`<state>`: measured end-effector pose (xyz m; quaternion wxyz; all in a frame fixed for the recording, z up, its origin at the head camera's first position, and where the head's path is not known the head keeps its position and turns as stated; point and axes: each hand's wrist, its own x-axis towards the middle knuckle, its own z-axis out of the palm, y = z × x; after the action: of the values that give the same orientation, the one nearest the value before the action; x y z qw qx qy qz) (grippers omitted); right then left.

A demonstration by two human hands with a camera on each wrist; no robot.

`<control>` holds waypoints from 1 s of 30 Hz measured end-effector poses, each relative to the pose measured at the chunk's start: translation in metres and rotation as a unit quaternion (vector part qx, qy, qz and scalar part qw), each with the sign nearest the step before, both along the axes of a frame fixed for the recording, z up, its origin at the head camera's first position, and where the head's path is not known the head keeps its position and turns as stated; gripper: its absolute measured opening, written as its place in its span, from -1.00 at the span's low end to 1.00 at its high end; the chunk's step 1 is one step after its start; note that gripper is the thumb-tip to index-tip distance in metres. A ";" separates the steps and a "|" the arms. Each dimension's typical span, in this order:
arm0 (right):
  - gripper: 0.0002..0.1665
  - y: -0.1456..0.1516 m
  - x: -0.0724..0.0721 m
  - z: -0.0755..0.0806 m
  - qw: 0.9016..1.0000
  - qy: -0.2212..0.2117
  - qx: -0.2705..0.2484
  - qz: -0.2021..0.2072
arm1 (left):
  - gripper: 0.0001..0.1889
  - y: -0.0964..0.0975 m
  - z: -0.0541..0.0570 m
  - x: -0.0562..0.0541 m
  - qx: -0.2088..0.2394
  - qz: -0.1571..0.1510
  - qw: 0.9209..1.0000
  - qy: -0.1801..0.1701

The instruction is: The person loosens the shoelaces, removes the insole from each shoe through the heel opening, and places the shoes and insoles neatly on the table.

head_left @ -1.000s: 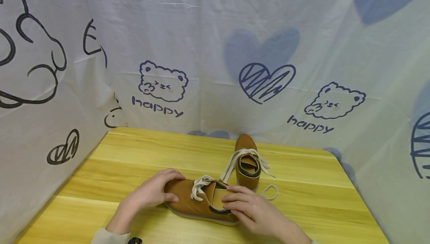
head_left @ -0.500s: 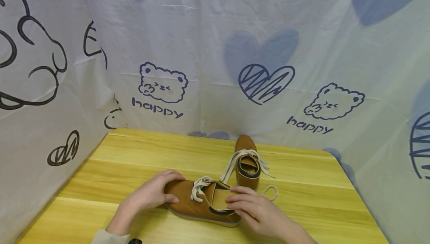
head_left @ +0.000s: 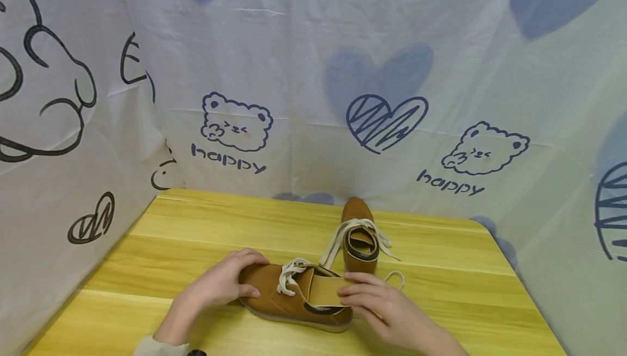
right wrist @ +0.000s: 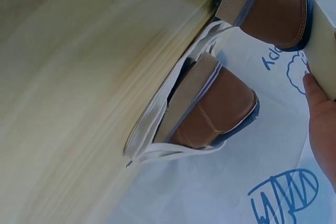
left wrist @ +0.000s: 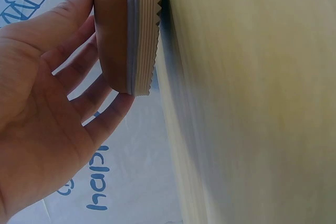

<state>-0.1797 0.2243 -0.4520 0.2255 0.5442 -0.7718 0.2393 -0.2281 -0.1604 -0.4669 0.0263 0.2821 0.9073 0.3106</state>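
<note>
Nearest you, a pale sleeve (head_left: 159,347) covered your left forearm at the bottom edge of the head view. Your left grip (head_left: 221,280) was curved round the toe of the near brown shoe (head_left: 269,293), thumb on the side towards you and fingers bent round the far side, closed only as far as the toe's width let it. That shoe lay sole down on the desk (head_left: 196,225), its toe in your left grip and its heel beside your right. Your right grip (head_left: 384,310) was nearly closed, pinching the rear end of the tan insole (head_left: 323,292). The insole's front ran into the shoe opening, while its rear rose over the collar and jutted past the heel (the right wrist view showed this overhang best). Cream laces (head_left: 293,274) sat bunched between your left grip and the opening.

Farther out, just beyond the near shoe's heel, the second brown shoe (head_left: 359,209) stood sole down, heel towards you, its white laces (head_left: 336,241) trailing to both sides. Behind everything hung a pale cloth (head_left: 294,62) printed with hearts, bears and the word "happy".
</note>
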 end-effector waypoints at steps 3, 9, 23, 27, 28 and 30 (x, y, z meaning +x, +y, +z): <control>-0.72 0.002 0.000 0.001 1.000 0.005 -0.010 0.007 | -0.38 -0.001 0.000 0.000 0.003 -0.003 1.000 0.001; -0.71 0.008 0.003 0.003 1.000 -0.009 -0.015 0.008 | -0.39 -0.001 -0.001 0.000 0.002 -0.001 1.000 -0.005; -0.71 0.024 0.009 0.009 0.999 -0.027 -0.029 0.004 | -0.40 0.000 -0.002 -0.001 0.001 0.004 1.000 -0.008; -0.71 0.029 0.011 0.010 0.999 -0.027 -0.033 0.003 | -0.39 0.000 -0.002 -0.001 0.002 0.005 1.000 -0.008; -0.71 0.030 0.011 0.011 0.999 -0.027 -0.033 0.003 | -0.39 0.000 -0.002 -0.001 0.002 0.006 1.000 -0.008; -0.71 0.032 0.012 0.012 0.999 -0.028 -0.036 0.005 | -0.39 0.000 -0.003 -0.001 0.001 0.006 1.000 -0.006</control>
<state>-0.1682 0.2560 -0.4401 0.2220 0.5325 -0.7662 0.2828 -0.2294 -0.1607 -0.4698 0.0296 0.2751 0.9085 0.3132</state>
